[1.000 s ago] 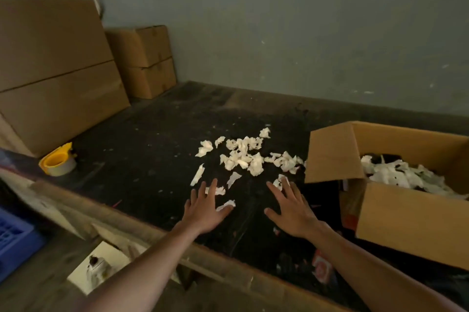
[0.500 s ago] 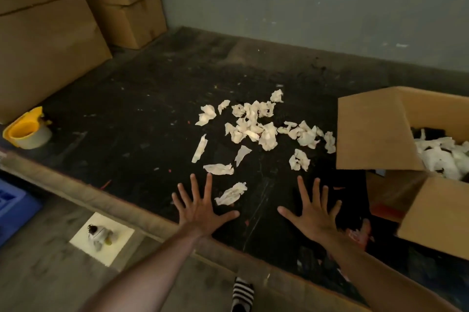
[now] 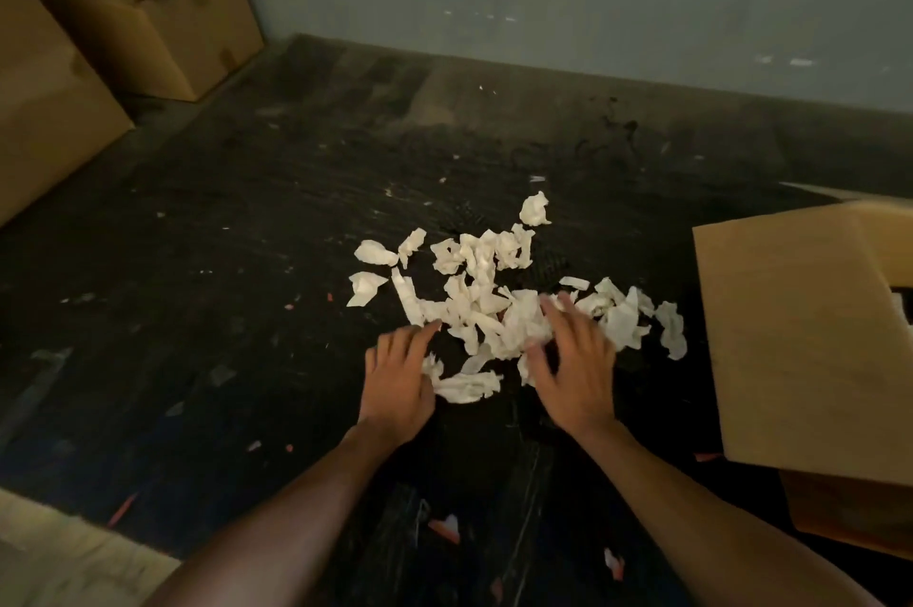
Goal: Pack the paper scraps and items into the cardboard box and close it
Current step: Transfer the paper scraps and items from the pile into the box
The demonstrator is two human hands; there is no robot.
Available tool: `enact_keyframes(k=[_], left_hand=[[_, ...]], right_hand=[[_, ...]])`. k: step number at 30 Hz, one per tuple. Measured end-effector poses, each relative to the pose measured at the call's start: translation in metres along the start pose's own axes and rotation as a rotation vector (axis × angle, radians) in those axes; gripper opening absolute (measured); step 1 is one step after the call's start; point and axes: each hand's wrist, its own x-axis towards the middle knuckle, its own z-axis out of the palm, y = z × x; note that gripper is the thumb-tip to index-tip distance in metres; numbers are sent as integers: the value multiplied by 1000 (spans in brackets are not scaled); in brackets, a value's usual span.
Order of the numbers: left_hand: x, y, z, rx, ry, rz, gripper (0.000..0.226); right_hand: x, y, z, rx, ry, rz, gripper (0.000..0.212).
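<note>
White crumpled paper scraps (image 3: 486, 290) lie scattered in a loose heap on the dark table (image 3: 222, 260). My left hand (image 3: 397, 381) lies flat at the heap's near left edge, fingers straight and touching scraps. My right hand (image 3: 575, 366) rests on the near right part of the heap with fingers spread and slightly bent over the paper; it is motion-blurred. The open cardboard box (image 3: 810, 339) stands at the right edge, its raised flap facing me and hiding nearly all of the inside.
Large closed cardboard boxes (image 3: 148, 8) stand stacked at the back left against the grey wall. Small red and white bits (image 3: 444, 527) litter the table near its front edge. A pale floor patch (image 3: 59, 557) shows at bottom left.
Both hands moved forward from the bare table onto the near edge of the scrap heap and drew closer together. The view shifted closer and lower, dropping the yellow tape dispenser out of frame.
</note>
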Motion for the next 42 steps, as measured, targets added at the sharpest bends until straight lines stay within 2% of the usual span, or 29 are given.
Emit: enact_keyframes(k=[2,5,7,10,11,14,17,19,21,22,24,26,31,35,37,42], left_hand=[[13,-15,-4,4,95,-88,75],[40,-41,-4,-7,138,-218,74],[61,-57,-4,-10,115,-280,77],[93,-76,-4,-60,47,-331,82],[102,-80,-4,-78,23,-333,83],[122,-83,-3,-92,-44,-232,84],[129,-75,2,-60,-99,-84,83],[131,-69,3,-18,-128,-35,82],[131,-68,4,14,-141,-14,81],[131,-69,5,19,-137,-8,81],[131,-71,6,19,-117,4,80],[130,-72,8,34,-80,16,81],[132,-74,14,64,-48,18,82],[133,-76,17,79,-54,21,85],[133,-75,17,84,-57,20,85],[134,-74,15,51,-44,17,84]], right_hand=[[24,10,-11,-25,177,191,60],[54,33,-26,-55,275,419,59],[71,47,-32,-68,229,590,63],[93,64,-32,32,59,862,65],[97,66,-30,35,6,894,63],[93,57,-15,-113,-136,717,58],[72,33,10,-113,-166,450,63],[57,16,23,12,-148,221,65],[51,3,27,239,-62,36,49],[56,-1,25,331,23,3,41],[82,-8,17,426,209,61,33],[126,-8,9,432,265,192,37],[237,12,15,172,-71,403,62],[292,2,29,11,-285,397,68],[302,-10,38,-73,-408,284,67],[286,-44,49,-237,-687,-144,62]])
